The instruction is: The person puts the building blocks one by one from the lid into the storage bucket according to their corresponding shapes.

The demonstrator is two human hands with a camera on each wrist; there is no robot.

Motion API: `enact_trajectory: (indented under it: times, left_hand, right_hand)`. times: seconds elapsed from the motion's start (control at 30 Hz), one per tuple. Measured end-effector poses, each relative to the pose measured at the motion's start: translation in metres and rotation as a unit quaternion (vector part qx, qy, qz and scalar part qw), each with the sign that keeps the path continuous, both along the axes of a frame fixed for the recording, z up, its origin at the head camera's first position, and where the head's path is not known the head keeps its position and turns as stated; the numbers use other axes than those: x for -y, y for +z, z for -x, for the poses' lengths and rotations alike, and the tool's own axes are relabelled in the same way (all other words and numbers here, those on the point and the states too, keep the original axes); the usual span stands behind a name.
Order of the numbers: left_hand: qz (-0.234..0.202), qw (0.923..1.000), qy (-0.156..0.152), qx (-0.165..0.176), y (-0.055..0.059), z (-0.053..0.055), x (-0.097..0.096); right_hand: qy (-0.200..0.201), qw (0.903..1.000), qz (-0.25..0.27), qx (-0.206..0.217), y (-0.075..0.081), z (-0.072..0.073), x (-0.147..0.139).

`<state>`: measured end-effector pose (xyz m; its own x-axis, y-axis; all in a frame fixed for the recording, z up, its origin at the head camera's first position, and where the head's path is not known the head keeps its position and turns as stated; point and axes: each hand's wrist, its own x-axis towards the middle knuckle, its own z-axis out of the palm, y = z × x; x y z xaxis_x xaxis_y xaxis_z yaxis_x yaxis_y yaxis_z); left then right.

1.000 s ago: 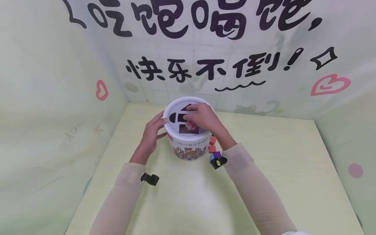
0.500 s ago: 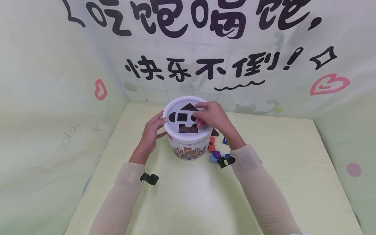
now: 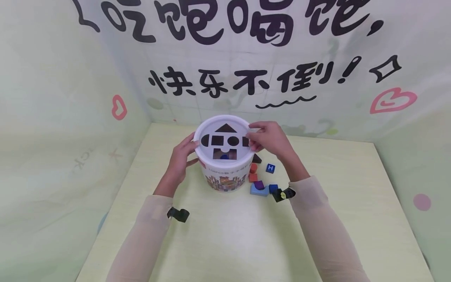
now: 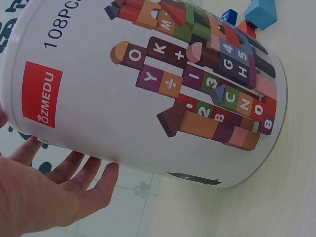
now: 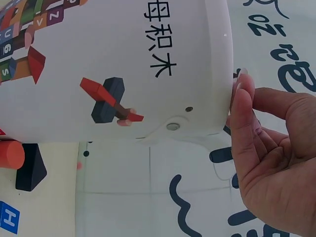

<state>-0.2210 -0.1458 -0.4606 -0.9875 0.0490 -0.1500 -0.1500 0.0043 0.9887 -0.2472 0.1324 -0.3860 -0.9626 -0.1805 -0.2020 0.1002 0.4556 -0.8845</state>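
The white bucket (image 3: 227, 178) bears "108PCS", "母积木" and a red label (image 4: 42, 95) reading "ÖZMEDU"; its printed block picture (image 4: 197, 84) shows O, K, +, Y, ÷, C, N. A blue cube (image 3: 270, 168) carries "H". The wall backdrop (image 3: 232, 58) reads "吃饱喝饱," above "快乐不倒!".

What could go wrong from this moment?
The bucket might slide or tip if the right hand, at the lid's right edge, pushes harder than the left hand on the opposite side.
In the head view, the right wrist camera appears right beside the blocks, so lowering that arm could scatter them.
The round red block stands close by the bucket; a shift might topple it.
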Motion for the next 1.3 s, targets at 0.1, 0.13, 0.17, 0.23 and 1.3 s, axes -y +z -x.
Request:
enact_trajectory:
  times: [0.1, 0.13, 0.17, 0.23, 1.3]
  left_hand:
    - [-0.002, 1.0000, -0.001, 0.001, -0.001, 0.000, 0.001]
    - [-0.003, 1.0000, -0.002, 0.000, -0.002, 0.000, 0.001]
    - [-0.004, 1.0000, -0.002, 0.000, -0.002, 0.000, 0.001]
    - [-0.007, 1.0000, -0.002, 0.000, -0.001, 0.000, 0.000]
    - [-0.002, 1.0000, -0.002, -0.006, -0.001, 0.000, 0.000]
  right_hand:
    - [-0.010, 1.0000, 0.002, 0.001, -0.004, -0.002, -0.007]
    - [-0.015, 0.9999, 0.003, 0.000, -0.005, -0.002, -0.009]
    - [-0.020, 0.9998, 0.005, -0.001, -0.007, -0.003, -0.012]
    - [-0.030, 0.9995, 0.008, -0.003, -0.011, -0.003, -0.017]
    - [-0.077, 0.9948, 0.010, 0.065, -0.106, -0.007, -0.066]
